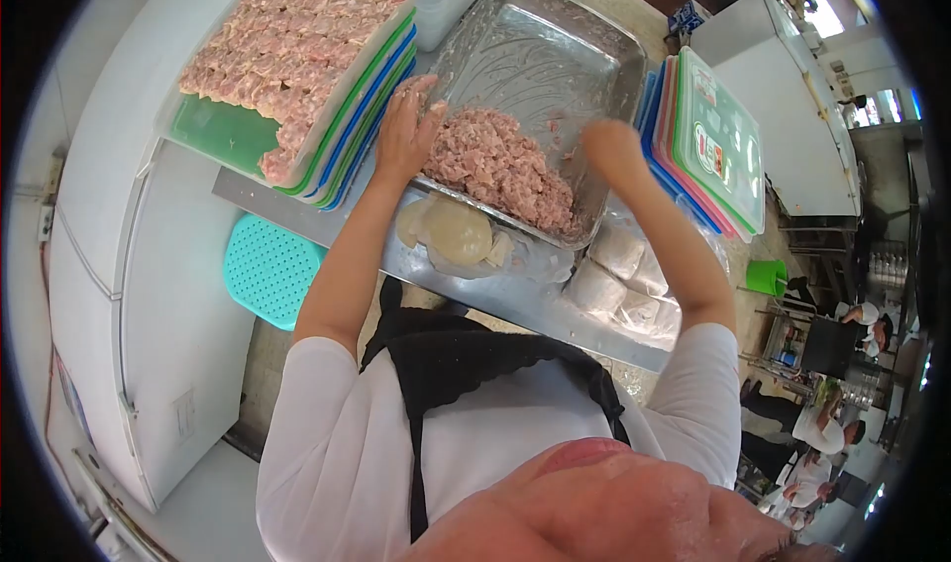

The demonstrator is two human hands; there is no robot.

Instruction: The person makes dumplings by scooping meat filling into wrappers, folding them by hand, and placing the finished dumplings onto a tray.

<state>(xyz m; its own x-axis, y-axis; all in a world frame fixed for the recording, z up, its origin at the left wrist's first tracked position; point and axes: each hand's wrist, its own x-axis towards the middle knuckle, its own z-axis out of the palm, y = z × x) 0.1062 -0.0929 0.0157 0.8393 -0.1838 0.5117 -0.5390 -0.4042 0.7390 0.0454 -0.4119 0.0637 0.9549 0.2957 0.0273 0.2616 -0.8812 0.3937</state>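
Note:
My left hand (404, 136) is at the left rim of a deep metal tray (604, 52), its fingers curled around what looks like a small lump of pink ground meat (420, 84). A large mound of ground meat (495, 164) lies in the near part of the tray. Over the tray's right side, my right hand (611, 151) is closed, slightly blurred, and what it holds is hidden. Left of my left hand, rows of small meat-filled portions (307, 27) cover most of a green-bottomed tray (223, 131) on a stack of coloured lids or trays.
Pale round wrappers (458, 233) in plastic lie below the metal tray. Wrapped white packs (619, 275) sit at the table's near right, beside stacked coloured lids (715, 131). A turquoise stool (269, 270) and white freezer (188, 314) stand left; several people work far right.

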